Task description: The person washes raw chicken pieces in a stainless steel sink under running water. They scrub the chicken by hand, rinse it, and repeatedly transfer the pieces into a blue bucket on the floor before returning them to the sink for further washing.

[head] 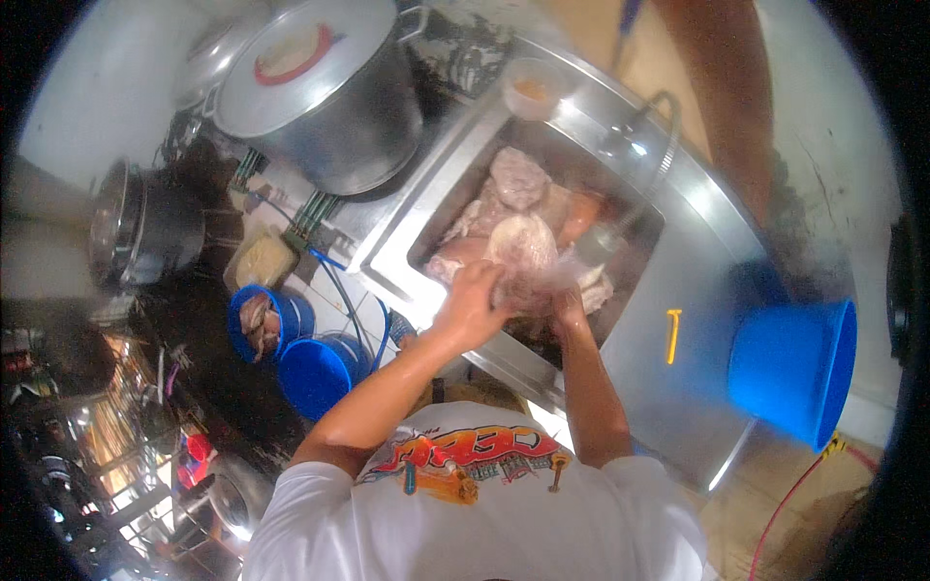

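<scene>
Large pieces of raw meat (522, 178) are piled in a stainless steel sink (407, 269), below the head of a flexible faucet (599, 243). Water from the faucet blurs the meat near my hands. My left hand (476, 301) grips the near edge of a pale piece of meat (523, 243), its fingers curled over it. At the same piece's right side, my right hand (570, 305) is under the water stream, its fingers partly hidden by spray and meat.
A clear tub (532, 91) stands on the sink's far corner. A big lidded aluminum pot (341, 116) is at the upper left. Blue buckets (316, 378) stand on the lower left, one holding meat (258, 323). A yellow razor (673, 335) and a blue bucket (785, 367) are on the right.
</scene>
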Action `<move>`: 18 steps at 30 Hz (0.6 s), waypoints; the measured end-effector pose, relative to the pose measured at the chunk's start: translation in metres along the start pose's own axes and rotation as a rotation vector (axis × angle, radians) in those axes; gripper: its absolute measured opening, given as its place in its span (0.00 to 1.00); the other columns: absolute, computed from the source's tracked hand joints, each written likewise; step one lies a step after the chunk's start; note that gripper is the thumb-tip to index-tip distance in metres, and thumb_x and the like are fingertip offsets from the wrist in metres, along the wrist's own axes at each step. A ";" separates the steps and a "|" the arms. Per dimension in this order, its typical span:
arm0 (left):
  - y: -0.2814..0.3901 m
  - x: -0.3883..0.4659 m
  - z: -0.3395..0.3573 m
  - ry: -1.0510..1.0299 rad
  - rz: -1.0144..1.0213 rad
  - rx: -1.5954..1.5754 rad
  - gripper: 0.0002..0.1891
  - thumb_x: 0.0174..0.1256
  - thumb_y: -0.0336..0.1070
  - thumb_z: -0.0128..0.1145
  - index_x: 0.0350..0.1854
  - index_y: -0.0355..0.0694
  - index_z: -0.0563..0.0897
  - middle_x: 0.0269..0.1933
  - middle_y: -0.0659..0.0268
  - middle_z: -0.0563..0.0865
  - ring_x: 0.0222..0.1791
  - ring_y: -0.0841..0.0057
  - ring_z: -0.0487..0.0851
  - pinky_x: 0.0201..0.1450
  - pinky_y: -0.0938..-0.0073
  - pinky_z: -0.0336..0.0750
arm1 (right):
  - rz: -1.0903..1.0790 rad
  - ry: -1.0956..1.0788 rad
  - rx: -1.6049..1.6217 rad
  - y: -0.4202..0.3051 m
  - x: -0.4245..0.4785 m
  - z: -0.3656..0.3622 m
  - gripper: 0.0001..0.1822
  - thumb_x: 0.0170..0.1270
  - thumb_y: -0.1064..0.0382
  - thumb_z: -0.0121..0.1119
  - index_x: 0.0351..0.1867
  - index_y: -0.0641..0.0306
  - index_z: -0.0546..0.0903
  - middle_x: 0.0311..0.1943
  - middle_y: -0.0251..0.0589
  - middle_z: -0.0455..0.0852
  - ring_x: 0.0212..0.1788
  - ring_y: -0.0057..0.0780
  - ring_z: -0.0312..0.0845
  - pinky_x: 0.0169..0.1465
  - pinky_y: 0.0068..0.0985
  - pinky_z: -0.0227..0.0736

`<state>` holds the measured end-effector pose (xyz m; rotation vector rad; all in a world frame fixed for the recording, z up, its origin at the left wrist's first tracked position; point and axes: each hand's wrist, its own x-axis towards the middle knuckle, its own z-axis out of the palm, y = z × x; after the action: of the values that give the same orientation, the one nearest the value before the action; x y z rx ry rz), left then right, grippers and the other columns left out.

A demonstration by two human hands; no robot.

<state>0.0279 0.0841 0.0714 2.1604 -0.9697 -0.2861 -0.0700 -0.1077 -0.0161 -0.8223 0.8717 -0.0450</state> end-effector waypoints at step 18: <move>0.049 -0.010 0.099 -0.034 0.274 0.276 0.14 0.49 0.28 0.65 0.40 0.40 0.79 0.35 0.55 0.80 0.40 0.51 0.76 0.43 0.55 0.68 | -0.126 0.138 0.488 0.026 -0.011 0.000 0.16 0.51 0.71 0.63 0.43 0.68 0.77 0.33 0.42 0.81 0.35 0.37 0.80 0.36 0.36 0.80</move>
<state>-0.0521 0.0165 0.0351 2.2344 -1.3757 -0.0591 -0.0843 -0.0853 -0.0257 -0.4172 0.8880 -0.4130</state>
